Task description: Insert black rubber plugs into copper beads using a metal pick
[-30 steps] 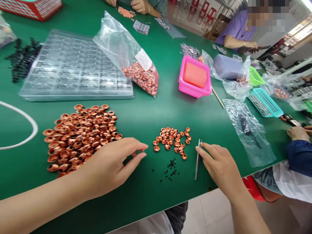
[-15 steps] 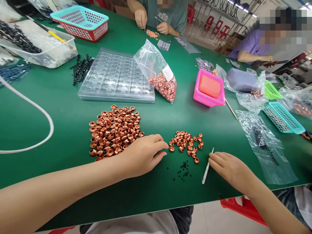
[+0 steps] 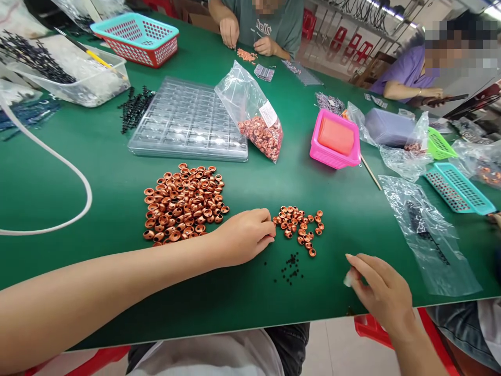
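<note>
Fingers pinched together, my left hand (image 3: 246, 236) is at the left edge of a small group of copper-coloured beads (image 3: 296, 222); a bead seems to be at its fingertips. Beneath its forearm lies part of a larger bead pile (image 3: 183, 201). My right hand (image 3: 381, 287) is raised near the table's front edge, its fingers closed around a white tool (image 3: 348, 278), of which only a blurred end shows. Several tiny black pieces (image 3: 291, 269) lie scattered between the hands, below the small bead group.
Clear plastic trays (image 3: 188, 122) and a bag of beads (image 3: 260, 130) lie beyond the large pile. A pink basket (image 3: 335, 156) stands behind the small group. A clear bag (image 3: 434, 245) lies at right. Two people sit across the table (image 3: 270, 180). A white cord (image 3: 74, 169) curves at left.
My left hand's fingers have closed from a parted pose beside the small bead group. My right hand has lifted the white tool off the table and turned it.
</note>
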`<state>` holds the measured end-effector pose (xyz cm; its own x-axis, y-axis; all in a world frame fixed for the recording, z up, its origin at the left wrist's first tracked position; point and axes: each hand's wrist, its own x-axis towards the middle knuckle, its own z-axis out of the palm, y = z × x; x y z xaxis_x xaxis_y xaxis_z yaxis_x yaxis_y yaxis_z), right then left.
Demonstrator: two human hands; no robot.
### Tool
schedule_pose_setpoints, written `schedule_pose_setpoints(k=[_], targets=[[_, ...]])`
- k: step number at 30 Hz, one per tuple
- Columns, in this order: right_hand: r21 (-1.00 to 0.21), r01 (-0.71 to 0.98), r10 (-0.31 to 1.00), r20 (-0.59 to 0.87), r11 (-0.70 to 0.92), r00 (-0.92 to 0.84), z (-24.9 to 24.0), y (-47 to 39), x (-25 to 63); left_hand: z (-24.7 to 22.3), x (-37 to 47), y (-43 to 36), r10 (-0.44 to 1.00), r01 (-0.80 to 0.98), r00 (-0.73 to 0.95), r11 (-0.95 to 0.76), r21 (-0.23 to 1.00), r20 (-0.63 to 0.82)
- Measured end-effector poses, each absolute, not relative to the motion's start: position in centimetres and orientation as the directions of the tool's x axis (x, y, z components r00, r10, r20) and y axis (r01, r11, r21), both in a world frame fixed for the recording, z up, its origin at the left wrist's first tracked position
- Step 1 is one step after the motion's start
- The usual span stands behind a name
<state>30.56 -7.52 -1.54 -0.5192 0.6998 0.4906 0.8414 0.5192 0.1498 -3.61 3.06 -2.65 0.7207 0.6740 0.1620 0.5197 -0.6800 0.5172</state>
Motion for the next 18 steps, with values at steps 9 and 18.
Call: schedule_pose_setpoints(k=[9,18], targets=[[-0.968,0.106,0.885,0.252,0.229,0.391,-2.3,-10.2,18.6,-0.9,-6.7,0.0,0.658,0.397,0.712,-0.666,0.632,0.246],[-0.975,0.081,0.932,0.221,0.206,0.286,-3.1,-11.3,16.2,-2.8,-6.6,-1.3,0.718,0.364,0.637,-0.6,0.713,0.28]])
